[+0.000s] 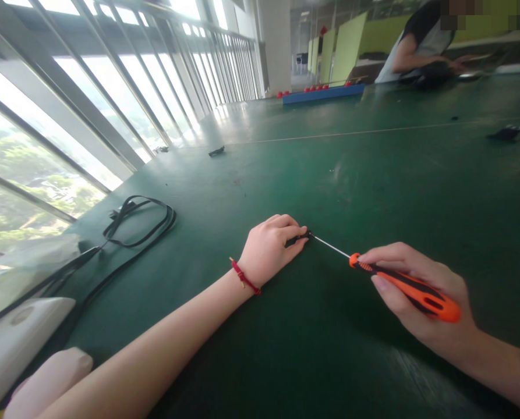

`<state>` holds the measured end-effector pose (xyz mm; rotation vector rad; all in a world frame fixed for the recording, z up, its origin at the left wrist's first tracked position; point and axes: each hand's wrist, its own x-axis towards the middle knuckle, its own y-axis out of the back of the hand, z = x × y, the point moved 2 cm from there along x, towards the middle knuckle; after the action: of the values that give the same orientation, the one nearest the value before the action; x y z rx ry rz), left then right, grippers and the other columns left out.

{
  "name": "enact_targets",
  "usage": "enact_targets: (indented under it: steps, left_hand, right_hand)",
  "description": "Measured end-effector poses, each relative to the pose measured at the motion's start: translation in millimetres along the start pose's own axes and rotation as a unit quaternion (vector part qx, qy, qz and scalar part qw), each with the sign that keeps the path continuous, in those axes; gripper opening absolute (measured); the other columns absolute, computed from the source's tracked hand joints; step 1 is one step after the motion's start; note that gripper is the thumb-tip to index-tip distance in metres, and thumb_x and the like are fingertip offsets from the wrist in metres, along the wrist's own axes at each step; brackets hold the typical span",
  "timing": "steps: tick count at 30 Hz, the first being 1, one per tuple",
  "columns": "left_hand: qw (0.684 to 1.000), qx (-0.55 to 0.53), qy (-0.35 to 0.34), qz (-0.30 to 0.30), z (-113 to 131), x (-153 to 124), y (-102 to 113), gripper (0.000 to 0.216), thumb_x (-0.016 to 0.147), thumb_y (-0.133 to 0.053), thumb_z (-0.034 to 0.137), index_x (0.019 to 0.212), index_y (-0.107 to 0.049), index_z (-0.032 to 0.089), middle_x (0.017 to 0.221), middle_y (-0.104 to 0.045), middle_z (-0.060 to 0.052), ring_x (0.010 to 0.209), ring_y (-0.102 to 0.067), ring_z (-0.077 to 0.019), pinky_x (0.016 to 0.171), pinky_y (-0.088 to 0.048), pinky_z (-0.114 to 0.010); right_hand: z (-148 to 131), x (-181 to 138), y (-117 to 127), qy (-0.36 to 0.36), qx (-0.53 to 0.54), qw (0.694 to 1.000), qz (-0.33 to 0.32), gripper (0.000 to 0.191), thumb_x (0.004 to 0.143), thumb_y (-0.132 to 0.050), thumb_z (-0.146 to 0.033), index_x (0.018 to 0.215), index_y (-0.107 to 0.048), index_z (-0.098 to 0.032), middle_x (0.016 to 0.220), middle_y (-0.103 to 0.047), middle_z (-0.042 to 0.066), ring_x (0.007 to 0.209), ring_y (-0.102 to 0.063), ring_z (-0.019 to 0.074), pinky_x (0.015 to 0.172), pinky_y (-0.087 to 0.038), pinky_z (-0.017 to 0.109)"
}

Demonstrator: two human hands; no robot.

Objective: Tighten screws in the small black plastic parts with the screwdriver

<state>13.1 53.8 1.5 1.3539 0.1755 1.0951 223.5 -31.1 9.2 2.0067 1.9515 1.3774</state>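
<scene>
My right hand (430,291) is closed around the orange and black handle of a screwdriver (421,294). The thin metal shaft points left, and its tip meets a small black part (301,237). That part is pinched between the fingers and thumb of my left hand (272,244), which rests low over the green table (286,174). Much of the black part is hidden by my fingers, so its kind cannot be made out. A red cord bracelet (245,278) circles my left wrist.
A looped black cable (141,238) lies on the left. White objects (28,326) stand at the near left corner. Small black pieces (216,151) (505,133) are scattered farther back. A blue bar with red knobs (323,94) lies at the far edge, near another person (421,52). Metal railings (155,75) run along the left.
</scene>
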Motion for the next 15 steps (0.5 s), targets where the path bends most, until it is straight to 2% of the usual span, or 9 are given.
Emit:
enact_targets:
  steps: [3, 9, 15]
  left_hand:
    - [1.0, -0.006, 0.027, 0.001, -1.6, 0.8, 0.8, 0.02, 0.087, -0.057, 0.027, 0.094, -0.073, 0.019, 0.091, -0.071, -0.003, 0.083, -0.062, -0.0166, 0.073, -0.053, -0.03]
    - [0.996, -0.001, 0.09, -0.023, -3.6, 3.1, 2.0, 0.018, 0.081, -0.062, 0.03, 0.093, -0.071, 0.02, 0.088, -0.068, -0.003, 0.084, -0.059, -0.019, 0.076, -0.05, -0.034]
    - [0.992, -0.054, 0.105, -0.043, -3.0, 1.3, 0.9, 0.032, 0.076, -0.065, 0.028, 0.106, -0.061, 0.016, 0.079, -0.064, -0.001, 0.078, -0.059, -0.0176, 0.072, -0.049, -0.033]
  right_hand:
    - [0.8, 0.6, 2.2, 0.001, 0.002, 1.0, 0.01, 0.017, 0.083, -0.055, -0.016, 0.096, -0.059, -0.026, 0.086, -0.064, -0.002, 0.07, -0.063, 0.0085, 0.059, -0.049, 0.019]
    - [2.6, 3.6, -1.0, -0.017, 0.011, 1.0, -0.015, 0.016, 0.083, -0.057, -0.017, 0.095, -0.06, -0.027, 0.085, -0.065, -0.003, 0.069, -0.063, 0.0077, 0.058, -0.048, 0.018]
    - [2.3, 4.5, -2.5, -0.046, 0.013, 0.998, -0.037, 0.014, 0.083, -0.056, -0.019, 0.093, -0.06, -0.027, 0.079, -0.063, -0.006, 0.06, -0.058, 0.0048, 0.054, -0.045, 0.017]
